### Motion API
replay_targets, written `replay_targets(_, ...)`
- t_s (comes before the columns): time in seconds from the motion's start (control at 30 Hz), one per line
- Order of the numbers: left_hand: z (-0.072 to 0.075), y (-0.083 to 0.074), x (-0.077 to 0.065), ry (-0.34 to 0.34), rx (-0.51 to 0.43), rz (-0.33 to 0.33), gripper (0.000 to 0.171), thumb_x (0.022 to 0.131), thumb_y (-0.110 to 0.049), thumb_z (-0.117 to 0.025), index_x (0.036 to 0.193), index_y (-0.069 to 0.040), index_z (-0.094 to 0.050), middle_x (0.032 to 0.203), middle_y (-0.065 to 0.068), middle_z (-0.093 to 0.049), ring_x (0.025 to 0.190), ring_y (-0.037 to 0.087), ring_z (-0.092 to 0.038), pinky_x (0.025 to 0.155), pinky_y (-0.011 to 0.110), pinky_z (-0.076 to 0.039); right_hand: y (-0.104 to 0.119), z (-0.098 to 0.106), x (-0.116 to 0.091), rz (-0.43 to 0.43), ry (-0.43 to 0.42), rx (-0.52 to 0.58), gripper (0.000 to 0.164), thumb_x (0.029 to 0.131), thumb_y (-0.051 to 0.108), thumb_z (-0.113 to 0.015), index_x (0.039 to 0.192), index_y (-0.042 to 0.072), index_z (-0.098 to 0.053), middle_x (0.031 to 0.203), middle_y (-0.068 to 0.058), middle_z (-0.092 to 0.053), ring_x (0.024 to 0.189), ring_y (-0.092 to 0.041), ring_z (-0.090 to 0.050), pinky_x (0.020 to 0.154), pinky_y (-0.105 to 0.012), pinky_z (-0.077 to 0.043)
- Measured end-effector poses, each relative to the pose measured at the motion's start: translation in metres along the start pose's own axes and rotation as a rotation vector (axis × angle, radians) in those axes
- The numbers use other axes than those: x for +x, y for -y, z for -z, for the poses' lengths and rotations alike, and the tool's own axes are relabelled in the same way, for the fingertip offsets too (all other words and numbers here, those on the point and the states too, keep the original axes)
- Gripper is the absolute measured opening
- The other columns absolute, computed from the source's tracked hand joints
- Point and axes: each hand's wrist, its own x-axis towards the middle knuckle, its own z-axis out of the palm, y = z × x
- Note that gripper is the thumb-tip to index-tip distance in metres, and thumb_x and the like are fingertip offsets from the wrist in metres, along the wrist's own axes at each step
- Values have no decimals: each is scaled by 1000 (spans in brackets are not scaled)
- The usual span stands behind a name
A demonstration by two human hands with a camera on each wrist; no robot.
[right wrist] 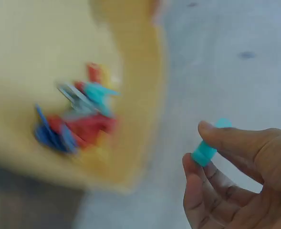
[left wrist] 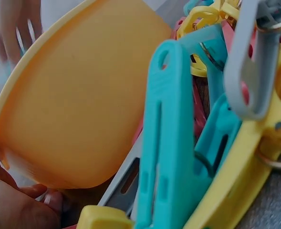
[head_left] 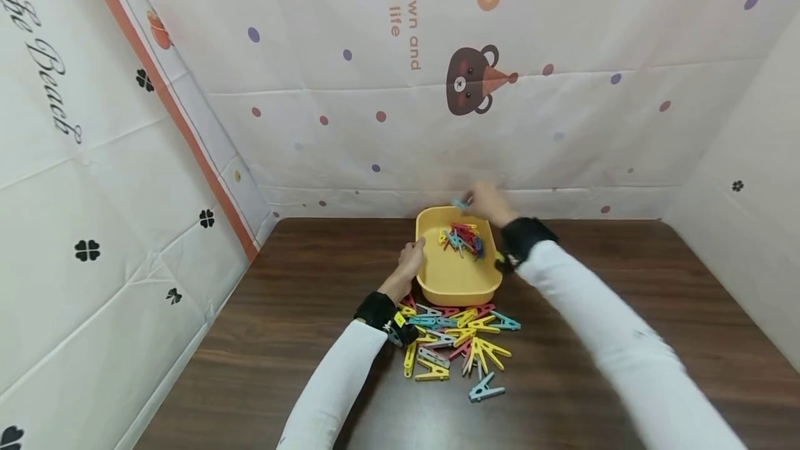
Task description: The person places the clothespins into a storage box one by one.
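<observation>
My left hand [head_left: 409,260] grips the left rim of a yellow plastic basin [head_left: 459,283]; in the left wrist view its thumb and fingers [left wrist: 26,191] bend around the basin's edge. Beyond the basin's far rim, my right hand [head_left: 489,204] is raised and pinches a teal clothespin [right wrist: 207,149] between thumb and fingers. Inside the basin lies a small heap of clothespins [right wrist: 83,121] in red, blue, teal, grey and yellow. A larger loose pile of clothespins [head_left: 462,328] spreads over the table just in front of the basin.
The dark wooden table [head_left: 300,311] ends at a white printed cloth wall [head_left: 375,137] close behind the basin. Another cloth wall [head_left: 125,228] rises on the left. One pale teal clothespin [head_left: 486,389] lies at the near end of the pile.
</observation>
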Motion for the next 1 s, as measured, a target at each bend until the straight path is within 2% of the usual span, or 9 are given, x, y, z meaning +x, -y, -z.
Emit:
replay_targets(0.13, 2, 3, -3, 8, -14, -7, 66, 109, -53, -33, 156, -7, -31, 162, 17, -27, 147, 35, -32, 120, 55, -30, -6, -46, 30, -163, 45, -27, 20, 82, 8, -80, 91, -8, -72, 88, -20, -68, 78, -29, -60, 74, -40, -53)
replay_targets(0.27, 0, 4, -6, 7, 3, -15, 66, 109, -54, -32, 155, -7, -33, 162, 18, -28, 148, 36, -31, 119, 55, -30, -13, -77, 41, -252, 46, -110, 24, 85, 10, -77, 95, -8, -68, 92, -22, -66, 79, -31, -61, 73, -41, -53)
replay_targets(0.37, -1, 2, -4, -5, 18, -24, 66, 108, -55, -33, 155, -7, -35, 162, 17, -29, 149, 36, -30, 119, 54, -32, -12, -82, 42, -232, 42, -158, 26, 87, 12, -75, 98, -10, -67, 101, -28, -67, 84, -34, -65, 76, -43, -55)
replay_targets(0.43, -2, 1, -3, -19, 25, -29, 66, 108, -55, -33, 154, -8, -36, 161, 17, -30, 148, 35, -31, 118, 54, -32, -10, -79, 42, -208, 68, -167, 20, 89, 12, -72, 85, -7, -65, 87, -22, -65, 74, -30, -61, 70, -40, -52)
replay_targets(0.53, -2, 0, -3, -35, 22, -32, 66, 108, -55, -33, 154, -8, -35, 160, 17, -31, 147, 35, -33, 118, 54, -33, -10, -67, 36, -140, 92, -145, 26, 91, 11, -66, 70, 0, -55, 67, -10, -49, 58, -20, -44, 58, -33, -41)
replay_targets(0.63, -3, 1, -3, -41, 12, -27, 67, 108, -55, -34, 155, -8, -34, 161, 17, -30, 146, 34, -33, 118, 52, -33, -12, -45, 18, -25, 73, -103, 22, 94, 11, -64, 75, -1, -65, 68, -7, -57, 57, -14, -46, 57, -29, -40)
replay_targets(0.77, -6, 4, -3, -37, 4, -16, 66, 108, -54, -35, 155, -7, -34, 160, 17, -32, 145, 33, -35, 118, 51, -34, -14, -11, -31, 147, -21, -154, 21, 97, 16, -67, 105, -2, -76, 95, -15, -74, 69, -16, -63, 60, -32, -51)
replay_targets(0.9, -6, 5, -3, -40, 7, -10, 65, 108, -53, -35, 154, -7, -36, 158, 17, -34, 143, 33, -36, 117, 51, -34, -20, 8, -91, 208, -44, -210, 14, 97, 17, -68, 99, 6, -77, 78, -4, -69, 59, -11, -55, 52, -27, -43)
replay_targets(1.0, -6, 2, -3, -45, 8, -26, 64, 108, -53, -34, 154, -7, -36, 158, 17, -33, 145, 34, -34, 118, 53, -32, -29, 10, -130, 238, -14, -228, 10, 94, 16, -72, 97, 9, -77, 82, -1, -68, 64, -9, -57, 54, -26, -47)
